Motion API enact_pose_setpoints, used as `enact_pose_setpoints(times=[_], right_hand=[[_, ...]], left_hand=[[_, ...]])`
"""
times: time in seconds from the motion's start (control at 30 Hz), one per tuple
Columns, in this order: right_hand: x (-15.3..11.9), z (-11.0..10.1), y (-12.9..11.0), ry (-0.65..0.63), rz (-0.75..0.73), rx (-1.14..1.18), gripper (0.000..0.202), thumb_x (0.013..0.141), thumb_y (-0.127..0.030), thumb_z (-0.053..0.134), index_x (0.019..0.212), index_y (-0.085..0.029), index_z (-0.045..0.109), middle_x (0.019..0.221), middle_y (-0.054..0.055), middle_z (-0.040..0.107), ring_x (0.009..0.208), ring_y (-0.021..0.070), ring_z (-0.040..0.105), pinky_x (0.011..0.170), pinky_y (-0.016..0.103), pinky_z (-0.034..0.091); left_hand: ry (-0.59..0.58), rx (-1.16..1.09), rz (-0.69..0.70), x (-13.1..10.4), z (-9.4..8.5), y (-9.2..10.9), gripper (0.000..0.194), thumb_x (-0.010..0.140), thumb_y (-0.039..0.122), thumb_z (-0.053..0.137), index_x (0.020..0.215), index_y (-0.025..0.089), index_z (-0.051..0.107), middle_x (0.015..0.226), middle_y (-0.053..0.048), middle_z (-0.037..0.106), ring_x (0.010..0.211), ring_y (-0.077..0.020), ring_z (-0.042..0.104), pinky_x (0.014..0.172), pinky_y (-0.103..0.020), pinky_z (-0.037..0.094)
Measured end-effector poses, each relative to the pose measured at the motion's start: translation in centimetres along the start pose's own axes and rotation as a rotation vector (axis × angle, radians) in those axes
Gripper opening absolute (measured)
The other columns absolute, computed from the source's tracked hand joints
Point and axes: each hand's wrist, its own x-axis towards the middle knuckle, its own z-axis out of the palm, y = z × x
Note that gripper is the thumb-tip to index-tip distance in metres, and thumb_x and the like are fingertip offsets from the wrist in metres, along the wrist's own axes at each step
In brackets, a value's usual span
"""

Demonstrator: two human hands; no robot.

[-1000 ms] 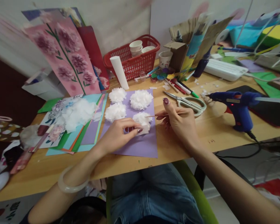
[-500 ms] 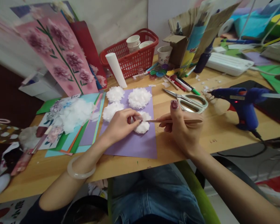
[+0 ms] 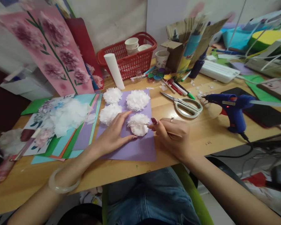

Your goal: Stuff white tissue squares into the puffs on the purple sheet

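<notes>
Your left hand (image 3: 114, 132) is spread, thumb parted well from the fingers and nothing seen between them; it straddles the near-left side of the near-right pompom (image 3: 138, 120), though you cannot tell from here whether it touches. A moment ago those fingertips were pinched together at this pompom; now they are apart. The small white square they held earlier has gone from them, so it has probably joined the ruffle, while the near part still looks smooth and bare, which suggests this pompom is only partly covered. Your right hand (image 3: 174, 142) is curled closed around a thin brown stick (image 3: 175, 134), its tip at the pompom's right edge.

Left to right around them: loose white tissue (image 3: 69, 114) lies heaped over coloured sheets at the left. On the purple sheet (image 3: 140, 151), the near-left pompom (image 3: 109, 114) sits just beside your left fingers, with the far-left pompom (image 3: 112, 95) beyond it and the far-right pompom (image 3: 137, 100) beyond the one you are working on. Scissors (image 3: 189, 110) lie on the far side of your right hand, and the blue glue gun (image 3: 235, 106) stands farther right, its red light lit.
</notes>
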Motion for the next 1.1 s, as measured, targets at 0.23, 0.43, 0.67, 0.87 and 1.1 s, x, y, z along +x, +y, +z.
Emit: enact_pose_setpoints(times=[0.23,0.43,0.67,0.87,1.1], right_hand=[[0.5,-0.4,-0.6,-0.160,-0.233,-0.036,0.037,0.097,-0.013,0.051,0.064,-0.019,0.065,0.058,0.001,0.060,0.050,0.0099,0.053,0.049,0.026,0.038],[1.5,-0.3,-0.9,-0.228,-0.167,-0.075,0.036,0.098,-0.014,0.051,0.066,-0.019,0.067,0.053,-0.002,0.052,0.045,0.0078,0.046,0.044,0.025,0.031],[1.9,-0.4,-0.9,-0.273,-0.139,-0.091,0.036,0.097,-0.013,0.051,0.066,-0.018,0.067,0.053,-0.001,0.054,0.043,0.0071,0.044,0.043,0.025,0.030],[1.1,-0.9,-0.9,-0.167,-0.067,-0.067,0.027,0.097,-0.016,0.055,0.080,-0.021,0.075,0.063,0.001,0.068,0.053,0.0104,0.063,0.046,0.024,0.042],[0.1,-1.3,-0.8,-0.122,-0.084,-0.084,0.025,0.097,-0.016,0.056,0.092,-0.026,0.078,0.071,0.001,0.073,0.057,0.0124,0.068,0.051,0.025,0.049]], left_hand=[[-0.088,-0.059,0.009,-0.6,0.5,-1.0,0.082,0.092,0.046,0.064,0.156,0.031,0.014,0.161,-0.016,0.034,0.148,-0.0332,0.036,0.118,-0.054,0.037],[-0.086,-0.082,0.037,-0.6,0.6,-1.1,0.087,0.093,0.042,0.065,0.157,0.035,0.006,0.160,-0.016,0.036,0.148,-0.0326,0.037,0.118,-0.053,0.039],[-0.077,-0.130,0.016,-0.4,0.4,-1.0,0.087,0.091,0.040,0.067,0.157,0.035,0.011,0.158,-0.014,0.042,0.144,-0.0324,0.043,0.116,-0.051,0.043],[-0.067,-0.127,0.010,-0.4,0.5,-1.2,0.087,0.089,0.040,0.070,0.156,0.031,0.015,0.157,-0.016,0.043,0.145,-0.0323,0.041,0.116,-0.050,0.042],[-0.101,-0.125,-0.010,-0.3,0.4,-1.1,0.083,0.090,0.042,0.069,0.154,0.026,0.018,0.158,-0.019,0.040,0.146,-0.0319,0.039,0.118,-0.051,0.040]])
